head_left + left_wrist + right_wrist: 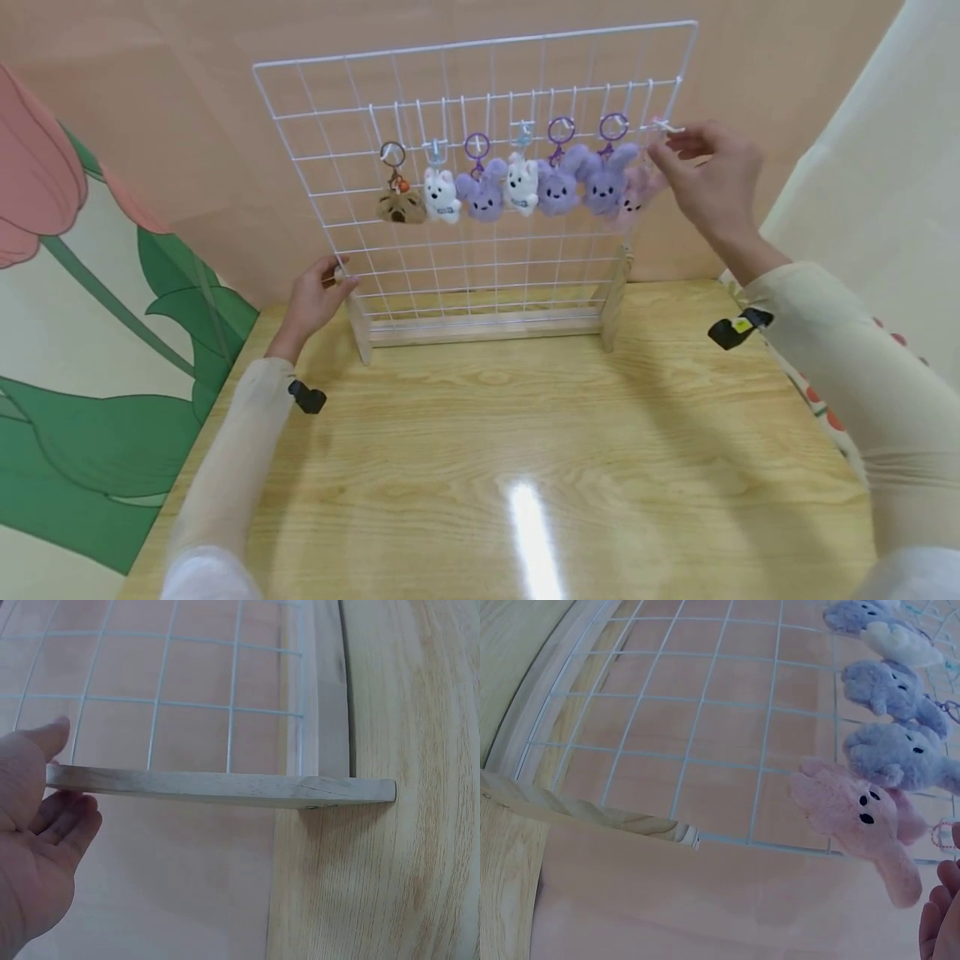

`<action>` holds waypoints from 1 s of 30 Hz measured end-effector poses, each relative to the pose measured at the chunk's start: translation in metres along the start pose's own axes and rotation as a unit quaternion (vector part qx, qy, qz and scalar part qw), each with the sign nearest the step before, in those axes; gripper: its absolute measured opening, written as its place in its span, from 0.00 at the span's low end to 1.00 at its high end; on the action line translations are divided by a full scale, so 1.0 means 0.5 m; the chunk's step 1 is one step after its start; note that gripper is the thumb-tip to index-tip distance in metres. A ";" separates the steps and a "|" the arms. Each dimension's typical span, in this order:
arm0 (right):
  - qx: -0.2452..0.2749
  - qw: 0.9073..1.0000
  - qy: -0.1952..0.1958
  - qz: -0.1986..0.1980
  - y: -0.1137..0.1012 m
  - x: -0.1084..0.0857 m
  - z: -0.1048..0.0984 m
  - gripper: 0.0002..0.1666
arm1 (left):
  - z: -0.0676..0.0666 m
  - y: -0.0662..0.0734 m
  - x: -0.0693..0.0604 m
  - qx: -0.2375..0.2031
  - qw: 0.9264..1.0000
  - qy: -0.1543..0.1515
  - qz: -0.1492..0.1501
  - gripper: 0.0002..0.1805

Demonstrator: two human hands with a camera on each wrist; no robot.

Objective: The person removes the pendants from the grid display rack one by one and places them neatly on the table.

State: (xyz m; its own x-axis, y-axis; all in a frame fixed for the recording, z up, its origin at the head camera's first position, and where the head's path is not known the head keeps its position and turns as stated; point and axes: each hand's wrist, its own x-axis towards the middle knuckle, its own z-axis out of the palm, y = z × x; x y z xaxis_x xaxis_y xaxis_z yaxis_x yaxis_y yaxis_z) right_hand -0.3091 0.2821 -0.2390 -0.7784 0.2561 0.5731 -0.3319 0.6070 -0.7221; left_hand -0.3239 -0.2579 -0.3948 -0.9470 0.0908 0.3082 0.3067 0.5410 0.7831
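Observation:
A white wire grid rack on a wooden base stands upright on the table. My left hand holds its left wooden upright, thumb on one side and fingers on the other. A pink plush keychain hangs at the grid's right end by a pink beaded loop. At that loop, beside a white hook, my right hand pinches with thumb and forefinger. Only part of this hand shows in the right wrist view, so the exact hold is partly hidden.
Left of the pink one hang several plush keychains: purple rabbits, white ones and a brown one. The wooden tabletop spreads in front. A flower-patterned cloth is at left, a pink backdrop behind.

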 end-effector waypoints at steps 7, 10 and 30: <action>-0.001 1.000 0.005 0.021 0.004 0.008 0.011 0.21 | -0.001 0.000 0.000 0.000 1.000 -0.001 -0.003 0.26; -0.002 1.000 0.013 0.021 0.002 0.009 0.015 0.20 | -0.002 -0.001 0.001 0.005 1.000 0.001 0.000 0.25; -0.045 0.997 0.053 -0.016 0.007 0.011 0.030 0.17 | -0.005 -0.002 0.004 0.005 1.000 -0.011 -0.011 0.25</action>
State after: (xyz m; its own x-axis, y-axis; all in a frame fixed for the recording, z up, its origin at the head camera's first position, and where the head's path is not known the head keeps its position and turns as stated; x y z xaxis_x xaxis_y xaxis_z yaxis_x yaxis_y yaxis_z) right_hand -0.3223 0.2745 -0.2442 -0.7058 0.3107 0.6366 -0.3033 0.6796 -0.6679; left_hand -0.3259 -0.2604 -0.3934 -0.9552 0.0972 0.2796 0.2855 0.5517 0.7836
